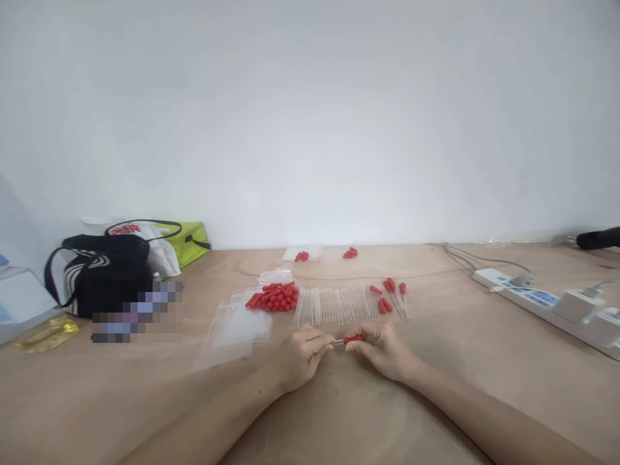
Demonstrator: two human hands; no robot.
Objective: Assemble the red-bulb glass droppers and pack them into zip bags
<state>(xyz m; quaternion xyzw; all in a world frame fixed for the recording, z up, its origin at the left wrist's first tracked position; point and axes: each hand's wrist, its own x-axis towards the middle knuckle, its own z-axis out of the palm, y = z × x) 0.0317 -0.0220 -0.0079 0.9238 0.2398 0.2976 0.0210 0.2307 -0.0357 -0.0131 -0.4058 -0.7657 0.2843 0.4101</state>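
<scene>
My left hand [305,356] is closed on a thin glass dropper tube [338,342]. My right hand [386,352] pinches a red rubber bulb [353,338] at the tube's right end; how far the tube sits inside it I cannot tell. Just beyond my hands lies a row of clear glass tubes [334,305]. A heap of red bulbs [278,297] rests on clear zip bags [237,329] to the left. On the right are a few loose red bulbs [383,306] and several droppers with bulbs fitted [398,297].
Two small bags with red bulbs [302,256] [350,253] lie near the wall. A black bag [109,271], a green bag [191,242] and yellow tape [48,332] are at left. A white power strip [537,297] with plugs and cables runs along the right.
</scene>
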